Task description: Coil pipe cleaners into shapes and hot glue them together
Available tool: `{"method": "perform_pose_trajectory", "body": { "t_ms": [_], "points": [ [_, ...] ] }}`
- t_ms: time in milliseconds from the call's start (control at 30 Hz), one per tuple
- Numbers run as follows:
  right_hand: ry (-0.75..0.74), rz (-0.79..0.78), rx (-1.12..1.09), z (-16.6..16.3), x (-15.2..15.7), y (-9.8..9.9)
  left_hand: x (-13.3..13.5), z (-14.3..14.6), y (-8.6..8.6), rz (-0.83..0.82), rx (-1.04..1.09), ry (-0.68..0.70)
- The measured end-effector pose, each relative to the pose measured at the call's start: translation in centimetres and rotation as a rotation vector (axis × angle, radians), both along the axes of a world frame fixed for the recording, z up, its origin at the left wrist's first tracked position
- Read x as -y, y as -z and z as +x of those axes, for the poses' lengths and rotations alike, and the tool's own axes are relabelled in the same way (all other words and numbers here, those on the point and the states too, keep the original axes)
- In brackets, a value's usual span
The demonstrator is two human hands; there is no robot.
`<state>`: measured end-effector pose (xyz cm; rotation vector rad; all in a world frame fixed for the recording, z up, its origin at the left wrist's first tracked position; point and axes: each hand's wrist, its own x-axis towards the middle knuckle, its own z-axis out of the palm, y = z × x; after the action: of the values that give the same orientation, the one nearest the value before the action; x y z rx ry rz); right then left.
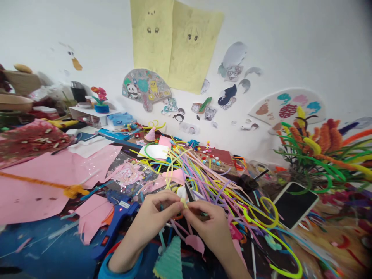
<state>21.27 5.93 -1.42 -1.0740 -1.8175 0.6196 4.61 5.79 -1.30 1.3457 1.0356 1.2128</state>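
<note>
- Small pale-yellow piece (pixel 184 203): matt, looks fuzzy; too small to be sure.
- Loose pipe cleaners (pixel 209 176): fuzzy, matt pile.
- Pipe-cleaner flowers (pixel 327 135): thick, rough, fluffy texture.
- Glue gun (pixel 114 224): smooth blue plastic, slight sheen.
- Phone (pixel 295 205): smooth, glossy dark screen.
- Clear wrapper (pixel 132 173): thin, shiny, crinkled plastic.
- Large pink sheet (pixel 43 186): flat, smooth, matt paper or foam, can't tell.
- Teal triangle (pixel 171 257): ribbed, fuzzy rows.
- Yellow drawings (pixel 152 42): matt paper.
- Wall (pixel 95 31): smooth, matt white.
- Sleeve (pixel 136 267): soft blue cloth.
</note>
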Motion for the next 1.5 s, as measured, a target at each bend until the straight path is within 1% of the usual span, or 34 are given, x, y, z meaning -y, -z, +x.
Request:
{"method": "perform_pose_trajectory", "body": {
  "t_ms": [133, 233, 400, 500, 600, 700, 767, 900, 1033, 1200, 1300, 1400, 1500],
  "points": [
    [0.075, 0.155, 0.012, 0.1, 0.1, 0.9, 0.0, 0.3, -0.2, -0.115, 0.074, -0.039],
    [0.047, 0.272, 0.092, 0.0, 0.2, 1.1, 0.0, 0.4, -0.2, -0.152, 0.094, -0.059],
    [0.019, 0.426, 0.155, -0.2, 0.1, 1.1, -0.2, 0.4, 0.0, -0.175, 0.112, 0.009],
    [0.001, 0.471, 0.197, -0.2, 0.0, 1.1, -0.3, 0.4, 0.3, -0.137, 0.063, 0.018],
    [-0.038, 0.469, 0.233, 0.0, -0.2, 0.9, -0.4, 0.4, 0.6, -0.096, 0.014, 0.037],
    [-0.083, 0.461, 0.259, 0.4, -0.4, 0.5, -0.4, 0.3, 0.7, -0.089, -0.014, 0.069],
    [-0.099, 0.486, 0.261, 0.7, -0.5, 0.2, -0.4, 0.2, 0.6, -0.093, -0.035, 0.081],
    [-0.09, 0.53, 0.234, 1.1, -0.6, -0.3, -0.4, 0.1, 0.5, -0.087, -0.091, 0.113],
    [-0.118, 0.527, 0.224, 1.4, -0.7, -0.4, -0.3, 0.1, 0.4, -0.109, -0.116, 0.184],
    [-0.267, 0.52, 0.21, 2.0, -1.0, -0.2, 0.1, -0.1, -0.1, -0.158, -0.096, 0.22],
    [-0.289, 0.509, 0.186, 2.1, -0.9, 0.0, 0.2, -0.2, -0.3, -0.177, -0.052, 0.247],
    [-0.266, 0.408, 0.157, 1.9, -0.8, 0.0, 0.2, -0.1, -0.3, -0.154, -0.036, 0.261],
    [-0.23, 0.204, 0.139, 1.4, -0.5, -0.2, 0.2, 0.0, -0.2, -0.103, -0.064, 0.229]
  ]
}}
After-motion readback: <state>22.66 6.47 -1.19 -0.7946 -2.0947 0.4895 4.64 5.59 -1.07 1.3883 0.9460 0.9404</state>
